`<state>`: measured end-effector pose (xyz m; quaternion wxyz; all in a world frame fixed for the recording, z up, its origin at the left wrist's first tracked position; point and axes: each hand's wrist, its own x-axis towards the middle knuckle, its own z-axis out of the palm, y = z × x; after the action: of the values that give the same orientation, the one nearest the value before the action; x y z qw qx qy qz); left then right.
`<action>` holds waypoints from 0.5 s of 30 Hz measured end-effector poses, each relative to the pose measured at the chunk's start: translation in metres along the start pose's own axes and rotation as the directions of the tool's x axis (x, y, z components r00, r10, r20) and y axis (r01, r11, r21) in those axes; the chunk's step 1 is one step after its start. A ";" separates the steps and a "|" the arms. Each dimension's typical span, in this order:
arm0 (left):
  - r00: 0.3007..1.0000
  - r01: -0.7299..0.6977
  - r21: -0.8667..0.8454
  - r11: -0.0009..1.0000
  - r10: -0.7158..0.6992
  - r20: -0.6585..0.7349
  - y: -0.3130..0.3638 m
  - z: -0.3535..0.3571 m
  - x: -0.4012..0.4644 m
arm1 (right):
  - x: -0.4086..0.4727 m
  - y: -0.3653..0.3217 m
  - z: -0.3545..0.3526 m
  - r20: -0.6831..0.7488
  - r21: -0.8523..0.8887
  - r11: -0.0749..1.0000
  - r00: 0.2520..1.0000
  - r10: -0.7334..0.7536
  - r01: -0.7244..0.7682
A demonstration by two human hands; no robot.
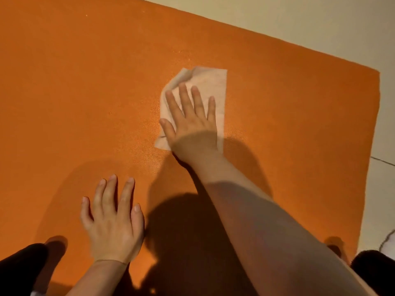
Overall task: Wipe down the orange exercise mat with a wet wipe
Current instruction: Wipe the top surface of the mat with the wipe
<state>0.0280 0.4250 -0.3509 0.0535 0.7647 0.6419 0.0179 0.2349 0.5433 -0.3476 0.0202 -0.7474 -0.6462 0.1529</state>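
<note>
- Orange is filling nearly the whole view: the exercise mat point(85, 82) is lying flat on a pale tiled floor point(320, 22), its far edge running diagonally from upper left down to a corner at the right.
- Sitting on the mat right of centre, towards the far side, is the wet wipe point(213, 82), a thin pale sheet spread out, with its far-left corner folded over on itself.
- The right hand point(192, 129) is lying on top of that wipe, palm down, fingers straight and fanned out, pressing the sheet flat against the mat. Nothing is being pinched or curled around; it is a wide, flat hand.
- The bare right forearm is stretching in from the near-right corner, half of it in shade.
- The left hand point(113, 221) is planted on the mat near the person, left of centre, palm down, fingers straight and slightly spread, holding nothing and well apart from the wipe.
- Dark shadows of the arms and body are falling across the near part of the mat between the two hands.
- Dark clothing is showing at the near-left and near-right corners.
- A thin tile joint is crossing the floor at the right edge.
</note>
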 end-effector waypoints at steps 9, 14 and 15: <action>0.999 -0.031 -0.009 0.999 0.030 -0.029 -0.006 0.004 -0.001 | -0.057 0.153 -0.022 -0.104 0.048 0.805 0.799 0.592 -0.591; 0.999 -0.018 -0.034 0.999 0.016 -0.038 -0.006 0.006 -0.002 | -0.058 0.109 -0.004 -0.128 0.134 0.774 0.763 0.633 -0.619; 0.999 -0.023 -0.039 0.999 0.021 -0.041 -0.007 0.006 -0.001 | -0.054 0.087 0.004 -0.127 0.109 0.819 0.809 0.574 -0.564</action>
<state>0.0214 0.4246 -0.3579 0.0554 0.7699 0.6340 0.0465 0.3109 0.4762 -0.3600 0.0479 -0.9149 -0.3839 0.1152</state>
